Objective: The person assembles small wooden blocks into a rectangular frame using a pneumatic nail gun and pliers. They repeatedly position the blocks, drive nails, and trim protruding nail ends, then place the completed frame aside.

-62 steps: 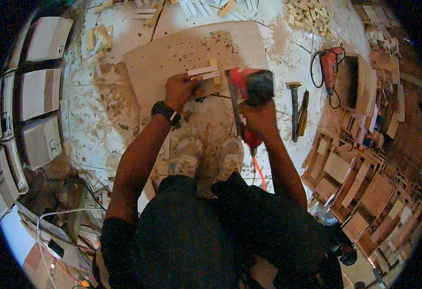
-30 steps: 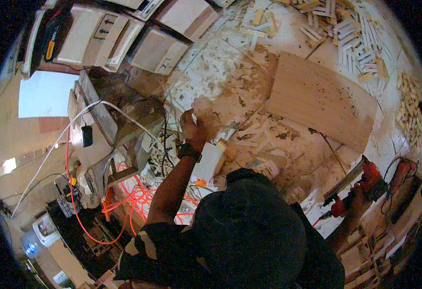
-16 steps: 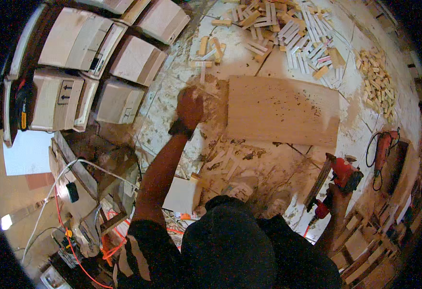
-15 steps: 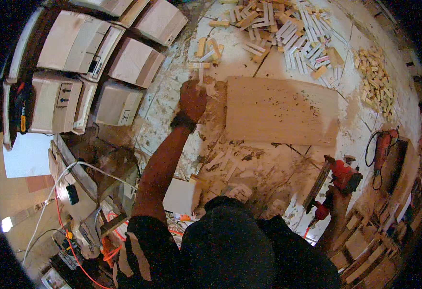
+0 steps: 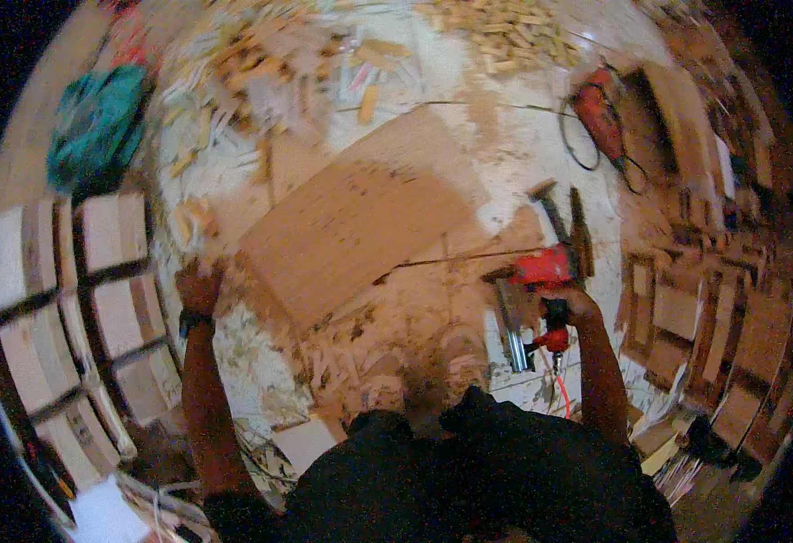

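A red and black nail gun was held in the right hand, whose fingers were wrapped around its dark handle. Its body lay just ahead of that grip, and its straight, silvery magazine was slanted back toward the body, left of the grip. An orange-red flexible hose was hung from the tool below the grip, probably so that the floor in front was kept free of it.

The left hand was stretched forward, well apart from the tool. It was blurred, so whether its fingers were spread or pinching anything could not be told. Just ahead of it a small cluster of yellowish wooden pieces was placed, seemingly for easy reach.

A flat, brown wooden board was laid askew on the floor between the two hands, its nearest corner just right of the left one, presumably so that it could be reached from either side. Beyond the right grip, a dark-handled hammer was set beside a slender dark tool, apparently parked close by.
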The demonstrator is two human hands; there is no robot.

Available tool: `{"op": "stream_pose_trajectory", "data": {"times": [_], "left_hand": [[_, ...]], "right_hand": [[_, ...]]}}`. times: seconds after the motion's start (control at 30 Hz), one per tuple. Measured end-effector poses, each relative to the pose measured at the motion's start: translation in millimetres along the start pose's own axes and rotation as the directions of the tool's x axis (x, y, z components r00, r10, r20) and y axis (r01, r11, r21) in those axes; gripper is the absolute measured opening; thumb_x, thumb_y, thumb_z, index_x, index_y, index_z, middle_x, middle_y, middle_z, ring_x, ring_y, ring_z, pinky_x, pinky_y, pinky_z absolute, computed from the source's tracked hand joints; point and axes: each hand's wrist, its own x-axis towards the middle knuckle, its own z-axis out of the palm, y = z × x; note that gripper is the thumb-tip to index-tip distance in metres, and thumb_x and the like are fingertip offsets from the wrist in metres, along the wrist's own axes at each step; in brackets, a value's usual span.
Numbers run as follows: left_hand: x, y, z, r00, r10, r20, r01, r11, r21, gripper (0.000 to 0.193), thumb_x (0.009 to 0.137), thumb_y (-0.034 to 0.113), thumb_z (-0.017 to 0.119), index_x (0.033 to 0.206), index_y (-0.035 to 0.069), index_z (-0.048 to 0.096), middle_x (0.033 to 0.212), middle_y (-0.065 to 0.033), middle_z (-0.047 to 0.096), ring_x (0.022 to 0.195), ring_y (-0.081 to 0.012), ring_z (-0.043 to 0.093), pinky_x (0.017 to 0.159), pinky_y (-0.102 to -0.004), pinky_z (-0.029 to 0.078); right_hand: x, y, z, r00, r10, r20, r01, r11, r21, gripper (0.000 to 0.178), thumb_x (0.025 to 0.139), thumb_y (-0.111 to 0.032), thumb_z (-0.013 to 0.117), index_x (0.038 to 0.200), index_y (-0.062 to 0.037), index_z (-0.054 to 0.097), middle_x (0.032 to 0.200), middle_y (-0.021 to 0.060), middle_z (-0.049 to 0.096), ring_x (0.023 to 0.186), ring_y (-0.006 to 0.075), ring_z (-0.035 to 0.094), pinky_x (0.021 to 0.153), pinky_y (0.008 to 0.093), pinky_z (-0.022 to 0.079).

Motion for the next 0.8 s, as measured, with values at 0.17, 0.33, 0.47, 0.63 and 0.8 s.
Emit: {"op": "stream_pose_trajectory", "data": {"times": [0.17,0.33,0.47,0.63,0.8], "left_hand": [[-21,-4,-6,0.925,-0.283,0.253,0.296,0.955,-0.015,0.062,0.07,0.047,0.071,0.103,-0.004,0.057,0.1,-0.0231,0.062,0.094,-0.0382,0.06,0.08,-0.0423,0.048],[-45,56,-47,0.895,-0.333,0.296,0.439,0.771,-0.462,0.042,0.079,0.039,0.065,0.091,0.0,0.058,0.082,-0.0109,0.06,0.067,-0.021,0.055,0.058,-0.0327,0.044],[-59,156,-94,0.783,-0.224,0.58,0.622,0.273,-0.734,0.035,0.088,0.041,0.056,0.091,0.007,0.052,0.072,-0.0013,0.053,0.052,-0.008,0.045,0.044,-0.0205,0.035],[-61,261,-136,0.8,-0.049,0.599,0.6,0.121,-0.791,0.037,0.091,0.038,0.049,0.109,0.005,0.052,0.085,-0.0059,0.058,0.065,-0.0134,0.054,0.054,-0.0248,0.044],[-40,323,-166,0.73,0.273,0.626,0.523,0.366,-0.769,0.028,0.097,0.022,0.041,0.119,0.006,0.046,0.095,-0.0086,0.057,0.075,-0.0144,0.054,0.064,-0.0293,0.05]], "right_hand": [[0,-5,7,0.999,0.008,-0.036,-0.008,1.0,-0.011,0.033,0.072,-0.02,0.074,0.1,-0.0048,0.062,0.084,0.0019,0.063,0.069,0.0135,0.059,0.064,0.0293,0.05],[1,-7,15,0.997,-0.041,-0.066,0.038,0.998,-0.041,0.039,0.071,-0.017,0.075,0.104,-0.0036,0.062,0.089,0.0036,0.064,0.078,0.0151,0.06,0.072,0.0295,0.049],[3,4,12,0.979,-0.201,-0.031,0.202,0.979,0.01,0.041,0.065,-0.022,0.08,0.1,-0.0088,0.064,0.085,0.0022,0.065,0.072,0.0123,0.06,0.066,0.0283,0.049],[-1,14,19,0.841,-0.396,-0.368,0.209,0.866,-0.453,0.038,0.064,-0.031,0.08,0.087,-0.0039,0.066,0.079,0.0035,0.066,0.069,0.0117,0.059,0.066,0.0287,0.047],[-28,9,38,0.636,-0.505,-0.583,0.231,0.846,-0.481,0.032,0.07,-0.029,0.075,0.089,-0.0036,0.066,0.08,0.0088,0.067,0.069,0.0197,0.061,0.068,0.0324,0.048]]}}
